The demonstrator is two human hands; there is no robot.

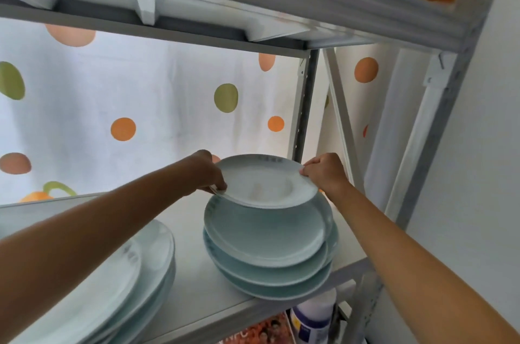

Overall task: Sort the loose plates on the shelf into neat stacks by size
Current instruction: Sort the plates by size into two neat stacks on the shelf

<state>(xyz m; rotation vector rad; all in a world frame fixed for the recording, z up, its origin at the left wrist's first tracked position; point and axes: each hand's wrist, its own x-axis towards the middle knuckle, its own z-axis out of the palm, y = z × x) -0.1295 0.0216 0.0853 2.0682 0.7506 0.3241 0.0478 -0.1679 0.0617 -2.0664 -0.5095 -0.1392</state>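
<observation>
A pale green deep plate [264, 183] is held tilted just above a stack of similar plates [267, 253] on the right part of the white shelf [197, 287]. My left hand [208, 172] pinches its left rim, and my right hand [326, 172] pinches its right rim. The plate's near edge is close to the top plate of the stack; whether they touch I cannot tell. A second stack of wider, flatter pale plates [135, 273] sits at the shelf's left front, partly behind my left forearm.
Another shelf board [225, 6] hangs close overhead. Grey metal uprights [304, 107] and a diagonal brace [340, 118] stand at the right. A dotted curtain [112, 104] backs the shelf. A white bottle [312, 318] stands on the level below.
</observation>
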